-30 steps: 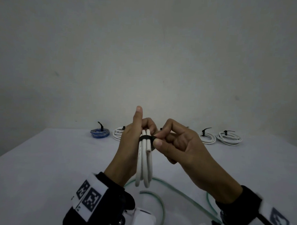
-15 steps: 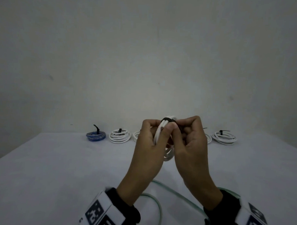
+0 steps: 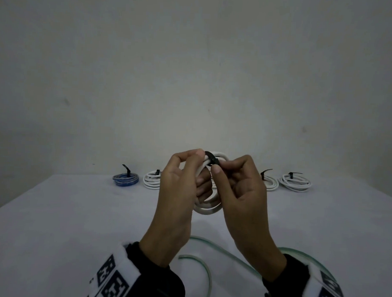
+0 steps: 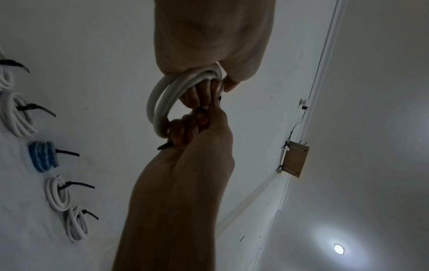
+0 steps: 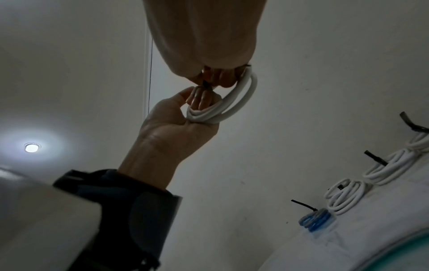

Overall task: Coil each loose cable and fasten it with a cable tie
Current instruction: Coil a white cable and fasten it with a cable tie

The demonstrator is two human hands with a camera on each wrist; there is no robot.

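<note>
Cable coils (image 3: pixel 295 182) line white table's (image 3: pixel 77 222) far edge; bare wall (image 3: pixel 193 70) behind.

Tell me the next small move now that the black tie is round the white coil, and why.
Probably pull the tie's tail through to cinch it. The left hand holds the coiled white cable above the table, and the right hand pinches the black plastic cable tie looped over the coil's top; how tight it sits cannot be told.

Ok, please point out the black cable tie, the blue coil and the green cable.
black cable tie (image 3: pixel 212 160), head view, band over the white coil.
blue coil (image 3: pixel 125 179), head view, front loops.
green cable (image 3: pixel 205 275), head view, loose curve on table.
</note>
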